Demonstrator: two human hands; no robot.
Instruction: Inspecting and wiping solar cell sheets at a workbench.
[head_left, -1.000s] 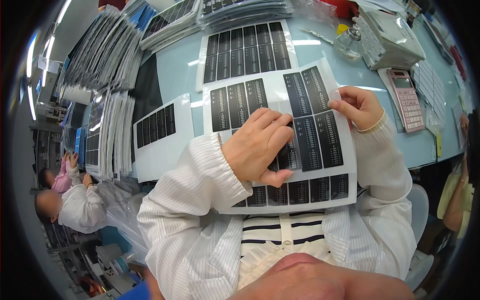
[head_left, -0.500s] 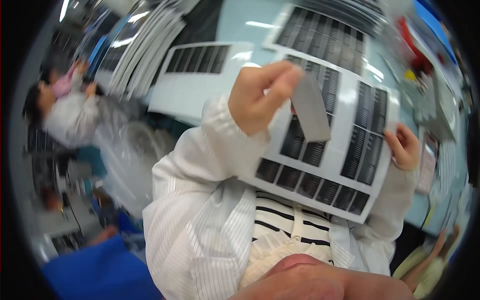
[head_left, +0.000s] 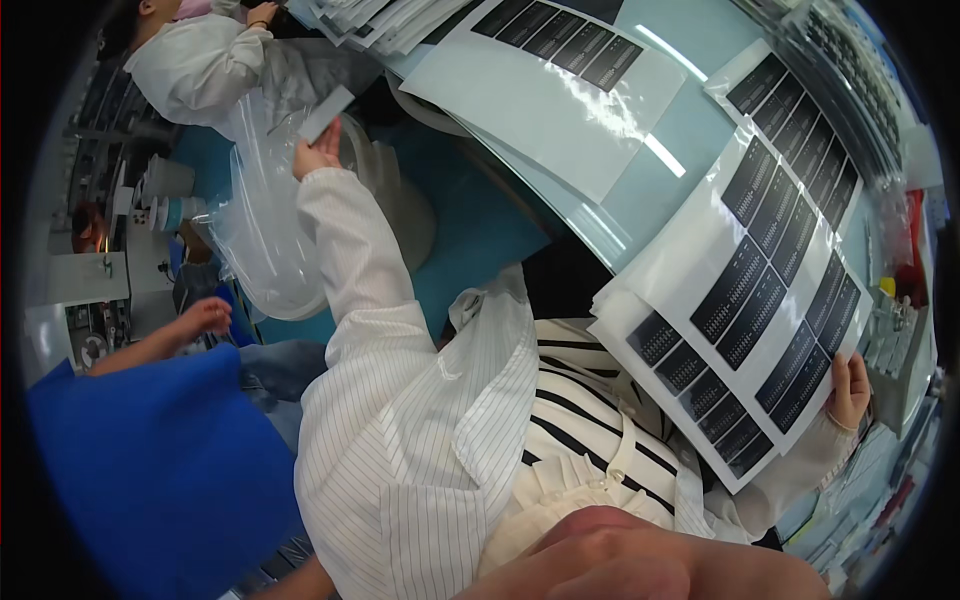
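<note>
The left hand (head_left: 319,156) grips a pale strip (head_left: 327,113), held out at far left by a clear bag (head_left: 262,225). The right hand (head_left: 849,392) pinches a sheet (head_left: 790,310) at right, beside the table (head_left: 690,120).

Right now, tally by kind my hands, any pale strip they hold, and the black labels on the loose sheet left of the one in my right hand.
Left hand plus right hand: 2
Pale strip: 1
Black labels: 5
Total: 8

One sheet (head_left: 530,110) (on the table (head_left: 640,212)) lies left of the held sheets (head_left: 745,285).
</note>
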